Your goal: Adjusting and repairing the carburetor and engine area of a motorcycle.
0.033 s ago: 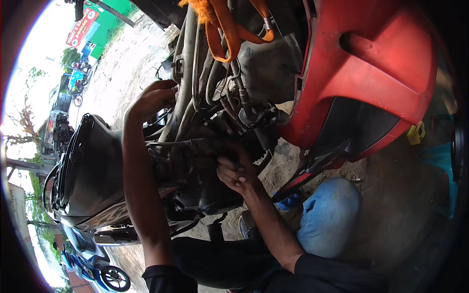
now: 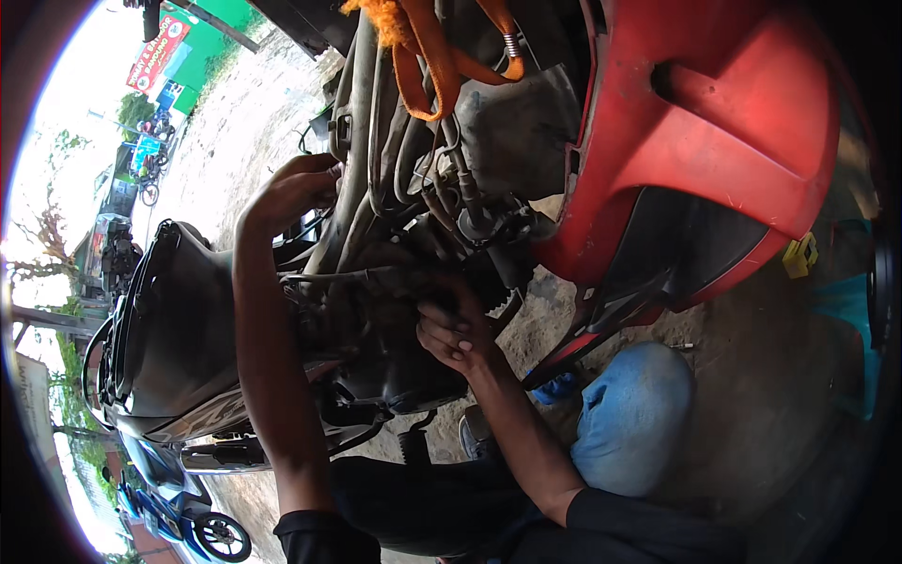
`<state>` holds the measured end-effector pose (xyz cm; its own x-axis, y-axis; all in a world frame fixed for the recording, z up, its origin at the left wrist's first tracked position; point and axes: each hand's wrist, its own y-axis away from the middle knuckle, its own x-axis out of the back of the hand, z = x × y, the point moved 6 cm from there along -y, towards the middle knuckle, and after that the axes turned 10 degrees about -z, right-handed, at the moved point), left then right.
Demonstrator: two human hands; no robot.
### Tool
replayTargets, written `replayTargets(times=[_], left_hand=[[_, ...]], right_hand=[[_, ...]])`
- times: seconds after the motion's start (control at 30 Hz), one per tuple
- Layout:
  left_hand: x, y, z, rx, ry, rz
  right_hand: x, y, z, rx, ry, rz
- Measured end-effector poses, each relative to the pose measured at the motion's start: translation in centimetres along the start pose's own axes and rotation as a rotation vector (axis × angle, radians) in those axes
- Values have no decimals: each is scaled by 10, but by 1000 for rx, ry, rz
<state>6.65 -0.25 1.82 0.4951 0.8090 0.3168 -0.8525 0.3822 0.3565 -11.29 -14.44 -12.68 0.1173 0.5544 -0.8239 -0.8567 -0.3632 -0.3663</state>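
A motorcycle stands with its body panels off, showing a grey frame tube [image 2: 358, 141], hoses and a dark engine [image 2: 376, 352]. My left hand [image 2: 299, 191] reaches over to the far side of the frame tube, wrist bent. Its fingertips disappear behind the tube, so what they touch is hidden. Lower and to the right, my right hand [image 2: 454, 331] is at the engine with its fingers curled in. Its thumb and forefinger run into deep shadow, and whatever they grip cannot be made out. An orange strap [image 2: 427, 70] hangs over the frame above both hands.
A red body panel [image 2: 723, 150] juts out on the right. The black seat [image 2: 178, 320] lies left of my left forearm. Close to my right arm is a knee in faded blue jeans [image 2: 634, 414]. A teal plastic stool [image 2: 850, 320] stands at the far right, and a blue motorcycle [image 2: 174, 508] lower left.
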Motion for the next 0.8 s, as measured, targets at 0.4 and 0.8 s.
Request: replayTargets(times=[0.4,0.8], left_hand=[[-10,1,15,-65,-144,-24],[-5,-8,-7,-5,140,-32]], right_hand=[[-19,-11,4,-73,-69,13],[-36,-16,2,-114,-92,-85]])
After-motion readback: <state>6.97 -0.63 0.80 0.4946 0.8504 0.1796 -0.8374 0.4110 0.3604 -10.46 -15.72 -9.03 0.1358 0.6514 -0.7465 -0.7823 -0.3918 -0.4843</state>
